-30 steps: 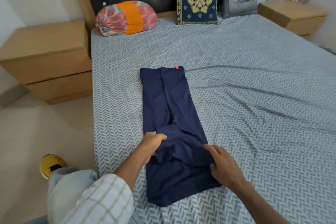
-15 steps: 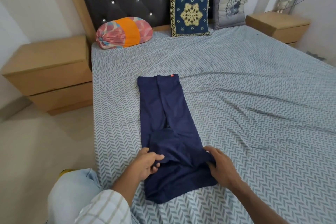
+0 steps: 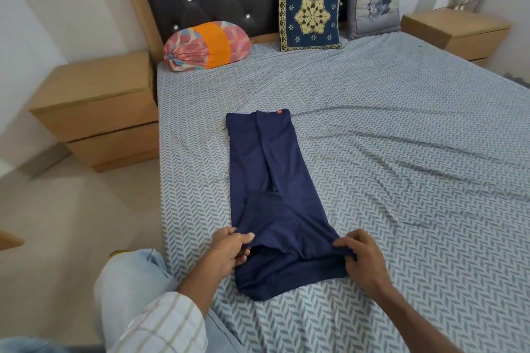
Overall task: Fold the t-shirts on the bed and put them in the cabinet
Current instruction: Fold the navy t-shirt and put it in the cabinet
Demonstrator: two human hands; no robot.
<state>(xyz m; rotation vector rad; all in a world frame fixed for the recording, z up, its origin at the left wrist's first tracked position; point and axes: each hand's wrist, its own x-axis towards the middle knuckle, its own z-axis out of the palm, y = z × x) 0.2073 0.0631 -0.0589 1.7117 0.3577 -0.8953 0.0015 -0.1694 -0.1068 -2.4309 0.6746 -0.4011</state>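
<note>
T-shirt, navy, was laid on the bed as a long narrow strip, sides already folded in, running from 12 o'clock down to 6 o'clock near the bed's left edge. A small red tag was seen at the far end. The near end was doubled over, with a lower layer left showing beneath at 6 o'clock.

The fold's left corner was pinched by the left hand, thumb on top and fingers curled under. The right corner was pinched by the right hand, fingers bent over the cloth.

Handling, judged: light, thin knit, soft and limp, no stiffness, so any unsupported span was expected to sag and layers to slide on each other. Not fragile. It was best gripped at both corners of a fold edge, all layers caught together, and kept taut between the hands. A one-handed or mid-edge grip was likely to undo the side folds.

No cabinet for storage could be identified with certainty; a nightstand was seen at 9 o'clock, another nightstand at 2 o'clock.
</note>
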